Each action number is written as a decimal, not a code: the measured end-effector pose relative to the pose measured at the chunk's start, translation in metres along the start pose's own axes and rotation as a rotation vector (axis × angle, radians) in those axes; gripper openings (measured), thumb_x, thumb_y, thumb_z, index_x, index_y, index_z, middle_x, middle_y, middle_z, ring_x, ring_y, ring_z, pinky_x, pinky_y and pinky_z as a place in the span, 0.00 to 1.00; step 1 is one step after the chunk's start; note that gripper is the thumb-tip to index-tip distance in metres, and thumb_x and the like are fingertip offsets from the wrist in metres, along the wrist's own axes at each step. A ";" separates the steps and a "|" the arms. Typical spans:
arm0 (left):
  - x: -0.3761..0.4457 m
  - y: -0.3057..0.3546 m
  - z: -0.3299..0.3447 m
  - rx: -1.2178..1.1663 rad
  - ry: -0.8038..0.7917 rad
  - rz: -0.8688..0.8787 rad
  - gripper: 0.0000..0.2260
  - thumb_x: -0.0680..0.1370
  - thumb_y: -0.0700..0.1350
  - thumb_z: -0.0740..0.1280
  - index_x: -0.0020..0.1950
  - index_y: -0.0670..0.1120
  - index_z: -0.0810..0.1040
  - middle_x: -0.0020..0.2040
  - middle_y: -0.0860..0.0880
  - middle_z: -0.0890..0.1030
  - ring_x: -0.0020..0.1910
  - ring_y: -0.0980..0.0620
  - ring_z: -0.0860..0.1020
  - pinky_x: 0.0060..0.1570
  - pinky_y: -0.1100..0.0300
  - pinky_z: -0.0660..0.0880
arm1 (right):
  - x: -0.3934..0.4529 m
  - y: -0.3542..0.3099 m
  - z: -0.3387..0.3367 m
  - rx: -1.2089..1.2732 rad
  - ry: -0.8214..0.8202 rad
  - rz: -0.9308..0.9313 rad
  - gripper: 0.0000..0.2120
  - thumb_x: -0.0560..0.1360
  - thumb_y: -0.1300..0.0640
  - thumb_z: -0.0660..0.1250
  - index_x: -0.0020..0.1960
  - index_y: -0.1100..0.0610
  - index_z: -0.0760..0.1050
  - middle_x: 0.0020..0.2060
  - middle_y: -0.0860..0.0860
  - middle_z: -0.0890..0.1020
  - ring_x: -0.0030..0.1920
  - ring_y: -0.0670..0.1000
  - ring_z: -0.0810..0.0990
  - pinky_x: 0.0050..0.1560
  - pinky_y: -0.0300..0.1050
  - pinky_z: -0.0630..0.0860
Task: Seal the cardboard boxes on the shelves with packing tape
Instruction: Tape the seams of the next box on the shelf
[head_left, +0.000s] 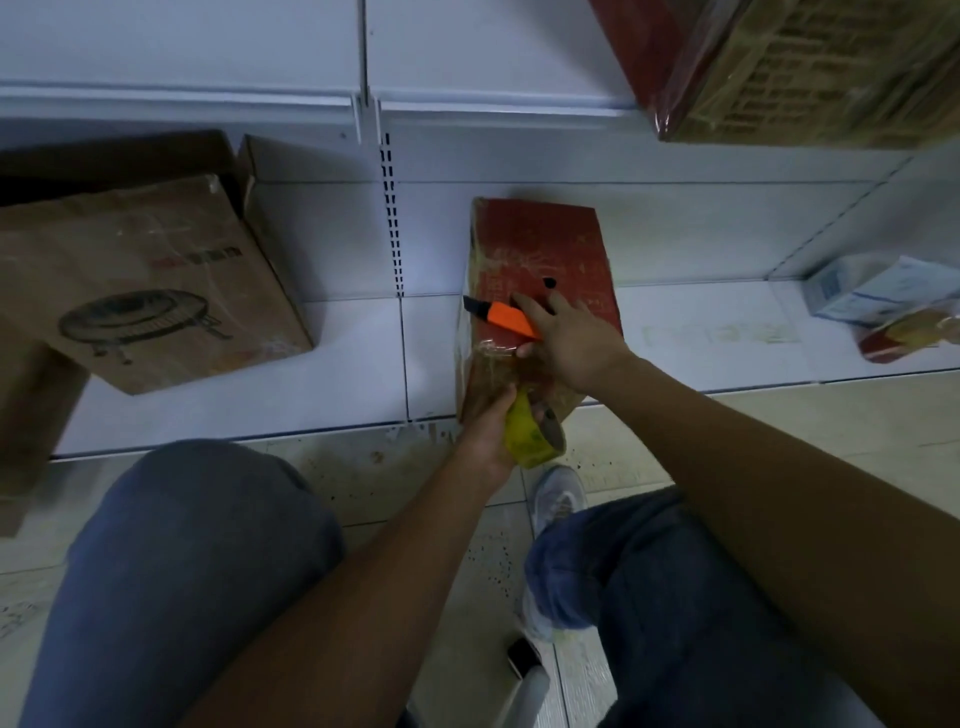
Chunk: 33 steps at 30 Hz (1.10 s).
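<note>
A red-topped cardboard box (545, 244) stands on the bottom white shelf (353, 364), its near end wrapped in clear tape. My left hand (491, 431) grips a yellow roll of packing tape (535, 436) at the box's near lower corner. My right hand (571, 338) rests on top of the box and holds an orange utility knife (506, 318) with its black tip pointing left over the box's left edge.
A brown box printed with a round grill (150, 280) sits on the shelf to the left, its flap up. Another taped box (805, 62) stands on the upper shelf at the right. Small packages (883, 306) lie far right. My knees and a white shoe (556, 499) are over the tiled floor.
</note>
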<state>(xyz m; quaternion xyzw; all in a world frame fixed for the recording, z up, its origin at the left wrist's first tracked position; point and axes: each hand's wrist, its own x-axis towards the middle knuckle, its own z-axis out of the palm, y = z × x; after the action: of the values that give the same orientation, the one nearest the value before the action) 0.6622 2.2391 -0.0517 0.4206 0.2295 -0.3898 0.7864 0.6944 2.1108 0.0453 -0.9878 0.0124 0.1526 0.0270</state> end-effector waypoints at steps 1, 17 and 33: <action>0.000 -0.003 -0.001 -0.016 0.005 -0.007 0.18 0.82 0.48 0.65 0.71 0.44 0.74 0.63 0.39 0.81 0.64 0.39 0.78 0.68 0.39 0.71 | -0.004 -0.003 -0.007 -0.013 0.016 -0.018 0.30 0.82 0.42 0.55 0.80 0.49 0.51 0.72 0.58 0.67 0.65 0.62 0.72 0.56 0.55 0.73; 0.003 -0.010 0.015 -0.011 -0.001 -0.040 0.09 0.85 0.43 0.57 0.51 0.45 0.76 0.50 0.44 0.79 0.49 0.47 0.77 0.68 0.46 0.69 | -0.051 -0.046 -0.044 -0.385 -0.139 -0.090 0.10 0.81 0.53 0.61 0.51 0.56 0.79 0.44 0.52 0.80 0.42 0.55 0.82 0.45 0.52 0.82; 0.005 -0.008 0.023 0.103 0.013 -0.003 0.17 0.80 0.50 0.68 0.66 0.45 0.76 0.61 0.42 0.82 0.58 0.44 0.82 0.61 0.44 0.77 | -0.076 -0.002 -0.059 -0.624 -0.107 0.032 0.03 0.79 0.59 0.64 0.50 0.53 0.75 0.31 0.48 0.68 0.26 0.50 0.64 0.31 0.43 0.67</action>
<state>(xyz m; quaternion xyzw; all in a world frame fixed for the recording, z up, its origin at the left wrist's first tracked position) 0.6590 2.2152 -0.0469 0.4628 0.2149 -0.3993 0.7617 0.6402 2.1111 0.1244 -0.9387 -0.0210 0.2009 -0.2792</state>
